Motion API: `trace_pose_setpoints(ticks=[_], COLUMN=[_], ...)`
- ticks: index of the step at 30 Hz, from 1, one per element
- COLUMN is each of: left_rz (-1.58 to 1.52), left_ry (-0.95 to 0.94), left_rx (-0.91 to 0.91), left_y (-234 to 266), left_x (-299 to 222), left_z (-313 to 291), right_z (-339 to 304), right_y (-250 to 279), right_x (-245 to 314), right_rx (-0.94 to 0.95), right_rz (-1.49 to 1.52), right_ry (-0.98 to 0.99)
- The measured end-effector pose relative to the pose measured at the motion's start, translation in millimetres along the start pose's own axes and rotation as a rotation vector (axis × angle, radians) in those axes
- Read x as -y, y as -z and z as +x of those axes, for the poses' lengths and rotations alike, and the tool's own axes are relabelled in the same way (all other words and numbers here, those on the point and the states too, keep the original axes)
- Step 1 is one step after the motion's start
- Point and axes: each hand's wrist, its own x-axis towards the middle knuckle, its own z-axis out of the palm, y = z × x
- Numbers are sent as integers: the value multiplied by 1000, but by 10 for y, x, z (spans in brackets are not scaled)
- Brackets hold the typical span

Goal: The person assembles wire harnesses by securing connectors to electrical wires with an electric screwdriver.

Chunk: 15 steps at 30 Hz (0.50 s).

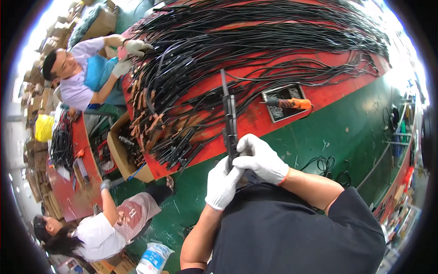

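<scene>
Black shirt fabric (292, 228) is seen nearest the head camera. Just beyond it, a long, narrow, black bar-shaped assembly (231, 123) is held at its near end, wrapped by the white-gloved left hand (221, 185) and pinched slightly farther along by the white-gloved right hand (262, 160). Its long axis is pointed far, leaning slightly left, toward the red table (331, 89) heaped with thin black cables (283, 43).

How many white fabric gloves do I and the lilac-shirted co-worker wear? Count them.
4 white fabric gloves: one on your left hand, one on your right hand, two at upper left on the lilac-shirted co-worker.
</scene>
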Motion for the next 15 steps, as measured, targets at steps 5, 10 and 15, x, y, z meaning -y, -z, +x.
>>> trace_pose_setpoints(ticks=[5,10,15], left_rz=[-175,-320,-382], left_ry=[75,73,67], left_rx=[-21,-75,-99], left_y=[-16,47,6], left_x=[-81,-4,8], left_z=[-48,-22,17], right_z=[2,194,656], right_y=[53,721,2178], right_x=[-36,-307,-891], right_rx=[87,-295,-589], right_rz=[94,-488,-1175], right_ry=[-11,132,192])
